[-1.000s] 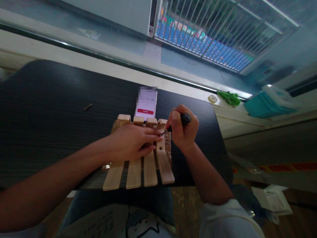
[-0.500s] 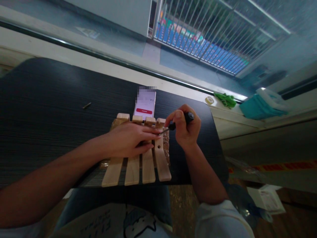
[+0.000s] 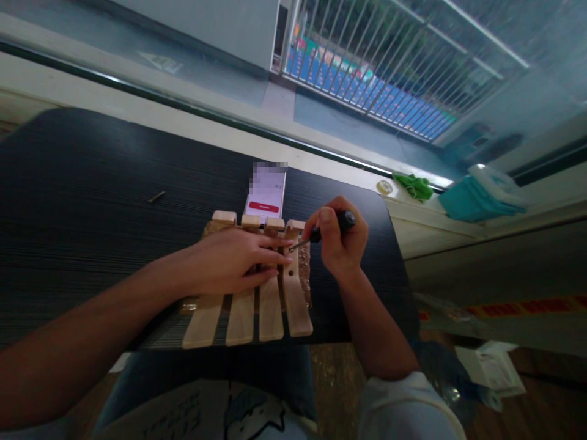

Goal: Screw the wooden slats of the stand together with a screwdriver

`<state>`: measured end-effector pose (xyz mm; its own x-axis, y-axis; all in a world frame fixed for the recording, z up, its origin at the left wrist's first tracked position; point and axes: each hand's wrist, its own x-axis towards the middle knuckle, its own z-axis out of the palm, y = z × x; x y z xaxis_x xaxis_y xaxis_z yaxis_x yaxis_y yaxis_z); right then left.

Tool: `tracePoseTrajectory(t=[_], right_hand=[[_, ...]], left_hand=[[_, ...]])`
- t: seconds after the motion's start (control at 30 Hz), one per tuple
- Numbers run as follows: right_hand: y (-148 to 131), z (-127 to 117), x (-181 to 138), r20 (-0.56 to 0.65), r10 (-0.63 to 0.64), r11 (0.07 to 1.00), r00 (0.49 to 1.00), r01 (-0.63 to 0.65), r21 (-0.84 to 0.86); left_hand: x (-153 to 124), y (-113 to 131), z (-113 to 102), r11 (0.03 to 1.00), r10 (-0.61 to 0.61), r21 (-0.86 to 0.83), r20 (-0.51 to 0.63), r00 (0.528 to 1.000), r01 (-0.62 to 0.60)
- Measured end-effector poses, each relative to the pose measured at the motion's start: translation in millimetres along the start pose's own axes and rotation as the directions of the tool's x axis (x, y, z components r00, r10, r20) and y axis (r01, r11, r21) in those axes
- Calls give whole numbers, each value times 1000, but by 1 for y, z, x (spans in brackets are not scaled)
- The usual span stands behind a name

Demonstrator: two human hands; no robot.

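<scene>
Several curved pale wooden slats (image 3: 298,311) lie side by side at the table's front edge, on brown wrapping with a shiny, clear look (image 3: 304,263). My left hand (image 3: 233,260) rests flat across them, fingers stretched to the rightmost slat. In my right hand (image 3: 342,238) is a screwdriver with a black handle (image 3: 346,220), gripped in closed fingers. Its thin shaft slants down left, and the tip meets the rightmost slat beside my left fingertips. A dark round hole (image 3: 291,273) shows in that slat just below. Whether a screw sits under the tip I cannot tell.
A phone (image 3: 266,192) with a lit screen lies behind the slats. On the dark table (image 3: 92,165) at left is a small metal piece (image 3: 156,197). The windowsill holds a tape roll (image 3: 384,187), a green cloth (image 3: 415,186) and a teal bin (image 3: 477,198).
The whole view has shifted slightly. My left fingers have spread a little around the screwdriver tip, which remains at the rightmost slat. My right hand keeps its hold on the screwdriver.
</scene>
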<state>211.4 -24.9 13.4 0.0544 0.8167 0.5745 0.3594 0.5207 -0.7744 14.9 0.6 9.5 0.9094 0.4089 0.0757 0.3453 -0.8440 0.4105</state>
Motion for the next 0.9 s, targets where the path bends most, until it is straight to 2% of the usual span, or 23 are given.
tracePoseTrajectory(t=[0.2, 0.37, 0.7, 0.9], right_hand=[[-3, -2, 2, 10, 27, 998, 1000, -27, 51], [-3, -3, 3, 25, 44, 999, 999, -44, 9], [-3, -2, 3, 42, 30, 999, 999, -31, 16], [-1, 3, 1, 21, 13, 1000, 1000, -13, 7]], left_hand=[[0, 0, 1, 1000, 1, -9, -1, 1000, -1], [0, -1, 2, 1000, 4, -6, -9, 1000, -4], [3, 3, 1, 1000, 0, 28, 8, 1000, 0], [4, 2, 3, 999, 11, 41, -20, 1000, -11]])
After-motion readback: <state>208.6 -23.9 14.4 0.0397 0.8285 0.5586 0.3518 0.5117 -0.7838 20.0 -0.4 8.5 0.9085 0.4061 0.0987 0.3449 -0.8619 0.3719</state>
